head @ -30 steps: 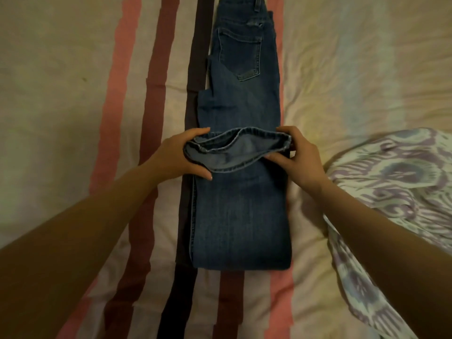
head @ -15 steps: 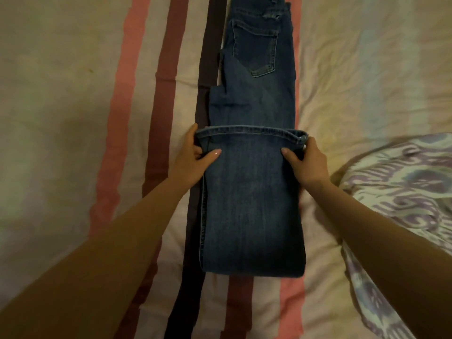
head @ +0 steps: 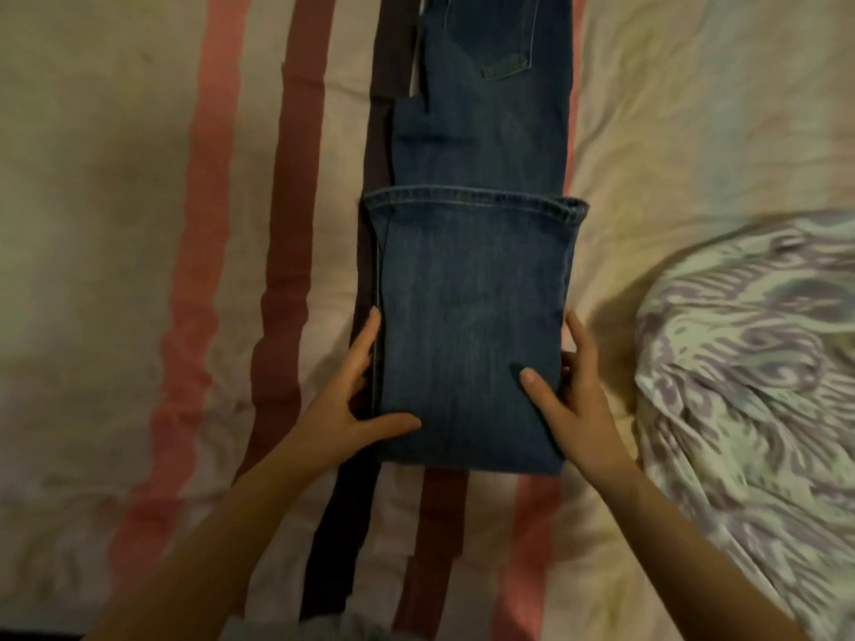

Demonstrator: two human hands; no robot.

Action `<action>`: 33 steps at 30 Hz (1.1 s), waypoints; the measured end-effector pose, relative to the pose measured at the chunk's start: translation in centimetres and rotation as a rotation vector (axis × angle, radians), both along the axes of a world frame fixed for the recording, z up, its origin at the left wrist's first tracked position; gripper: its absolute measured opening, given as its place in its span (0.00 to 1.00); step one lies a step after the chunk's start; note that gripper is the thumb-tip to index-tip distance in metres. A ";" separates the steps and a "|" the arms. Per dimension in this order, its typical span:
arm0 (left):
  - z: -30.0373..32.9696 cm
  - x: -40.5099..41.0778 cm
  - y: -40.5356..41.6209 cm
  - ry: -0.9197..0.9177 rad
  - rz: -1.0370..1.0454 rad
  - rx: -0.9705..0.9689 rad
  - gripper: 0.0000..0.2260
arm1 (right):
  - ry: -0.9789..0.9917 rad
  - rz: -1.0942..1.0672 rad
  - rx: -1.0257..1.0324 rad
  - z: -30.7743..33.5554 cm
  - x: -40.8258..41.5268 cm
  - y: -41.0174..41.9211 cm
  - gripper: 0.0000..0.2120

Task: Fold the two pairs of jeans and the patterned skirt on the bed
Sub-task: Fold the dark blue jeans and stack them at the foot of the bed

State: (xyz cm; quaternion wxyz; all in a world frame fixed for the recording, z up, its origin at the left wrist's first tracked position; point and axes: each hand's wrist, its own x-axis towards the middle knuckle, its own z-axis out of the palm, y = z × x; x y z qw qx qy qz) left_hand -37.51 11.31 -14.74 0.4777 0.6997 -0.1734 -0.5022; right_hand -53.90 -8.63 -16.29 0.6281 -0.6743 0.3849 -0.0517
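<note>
Both hands sit at the near end of the folded jeans (head: pixel 472 316), one on each side. I see the left hand (head: pixel 344 409) at the left edge, fingers stretched along the side seam, thumb laid over the top denim layer near the bottom corner. Right hand (head: pixel 571 404) mirrors it on the right edge, thumb pressing on the top layer, fingers along the side. Neither is a closed fist; each looks like a loose pinch on the fold edge, though I cannot tell if the fingers go under the fabric.

Jeans lie lengthwise down the middle of the bed (head: pixel 115 224), legs folded back so the hem (head: pixel 472 198) crosses the pair about halfway up. A back pocket (head: pixel 504 62) shows above it, and the waist end runs out of the top of view. Only one pair of jeans is in view.

Striped sheet (head: pixel 296 178) under it: pink, maroon and dark bands run the same way as the jeans. Patterned skirt (head: pixel 749 363), purple and pale green, lies bunched at the right, near the right hand but apart from the jeans.
</note>
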 end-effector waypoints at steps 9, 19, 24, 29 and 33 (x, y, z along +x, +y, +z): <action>-0.7 -3.7 0.1 -0.022 0.039 -0.003 0.41 | 0.013 0.082 -0.051 -0.7 -3.0 3.2 0.39; 0.0 -6.7 2.0 -0.197 -0.042 -0.012 0.44 | 0.039 0.104 -0.167 -0.7 -5.6 6.5 0.35; 0.8 -11.5 7.5 -0.149 -0.086 0.030 0.42 | 0.085 0.200 -0.158 1.1 -11.3 11.0 0.33; 3.8 -16.7 12.6 -0.043 -0.089 0.124 0.39 | 0.150 0.201 -0.129 5.1 -17.0 15.7 0.38; 6.4 -17.9 13.0 -0.112 0.074 0.091 0.40 | 0.120 0.059 -0.205 7.8 -17.3 15.7 0.42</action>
